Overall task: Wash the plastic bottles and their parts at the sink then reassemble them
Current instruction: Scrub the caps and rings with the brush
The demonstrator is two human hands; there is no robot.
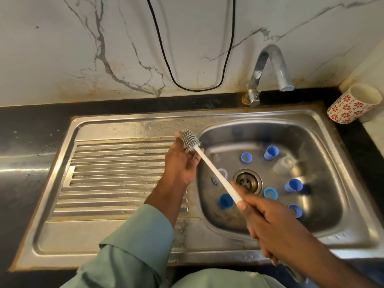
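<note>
- Blue plastic parts lie scattered on the floor of the sink basin: a blue cap and a blue ring at the back, another blue cap at the right, a ring just right of the drain, a darker cap at the front left, and one more ring at the front right.
- Small and thin-walled, they should be very light, stiff enough to pinch by the rim, and slippery once wet or soapy; a grip across the rim or a finger through the opening looks safest.
- Clear bottle lies on its side right of the drain; a second clear piece with a printed mark sits left of it, partly behind the brush handle. Both look light and smooth, best taken round the body rather than by the mouth.
- Bottle brush crosses the basin's left edge: a long, thin white handle, likely a little flexible, with soft grey ribbed bristles at the head.
- Right hand grips the low end of the handle, fingers curled round it.
- Left hand cups the bristle head, fingers loosely curled behind it; how firmly it holds I cannot tell.
- Tap stands behind the basin with no water visibly running.
- Ribbed drainboard lies to the left, and a flowered cup stands on the dark desk at the far right.
</note>
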